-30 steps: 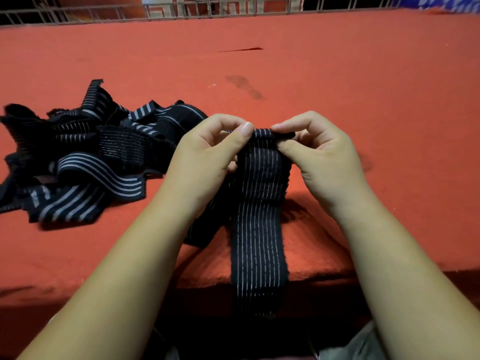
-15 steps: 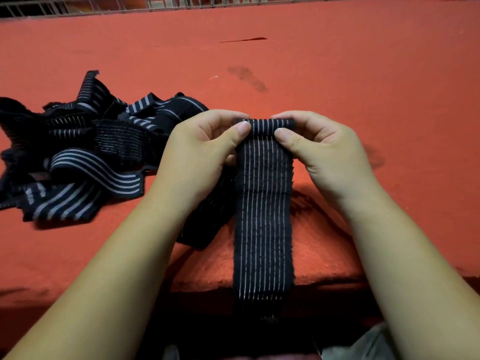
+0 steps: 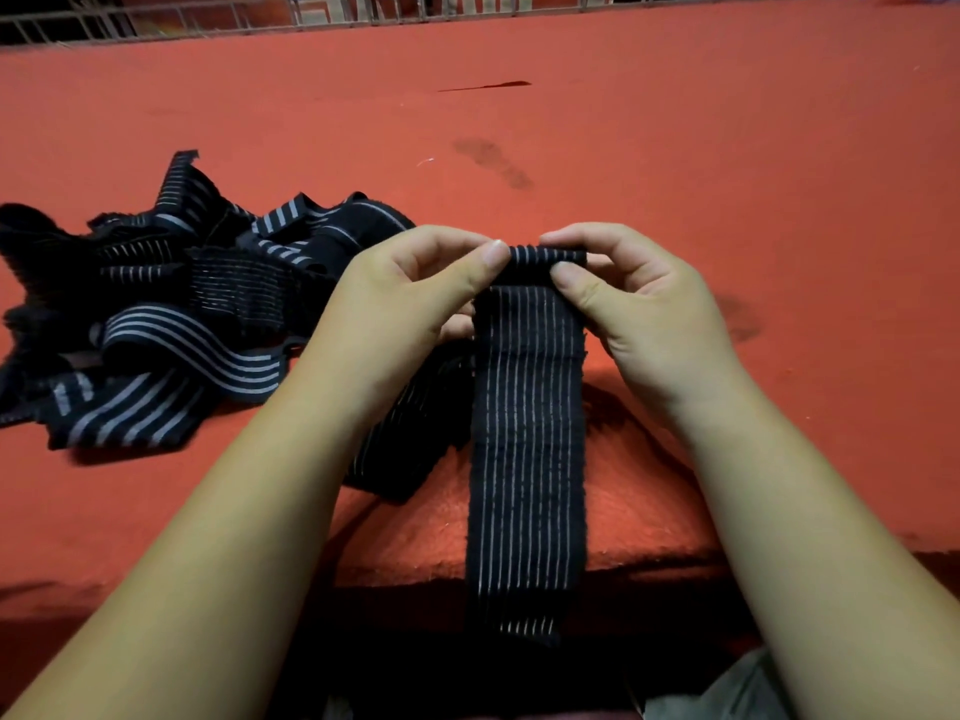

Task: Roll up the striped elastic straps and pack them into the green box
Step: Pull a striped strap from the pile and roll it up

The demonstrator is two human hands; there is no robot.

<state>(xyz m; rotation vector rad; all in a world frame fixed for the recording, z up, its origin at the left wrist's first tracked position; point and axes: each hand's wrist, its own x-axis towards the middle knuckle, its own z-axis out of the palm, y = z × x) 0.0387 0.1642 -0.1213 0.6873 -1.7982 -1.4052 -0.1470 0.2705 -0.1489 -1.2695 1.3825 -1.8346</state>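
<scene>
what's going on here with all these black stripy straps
A person is rolling up one strap on a red table. The left hand and right hand both pinch its far end, which is curled into a small roll. The rest lies flat toward them and hangs over the near edge. A pile of loose straps sits to the left, not yet rolled.

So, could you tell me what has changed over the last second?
The top end of the strap has been turned over into a thicker roll between the left hand and right hand. Both still pinch it; the pile of straps lies unmoved.
</scene>
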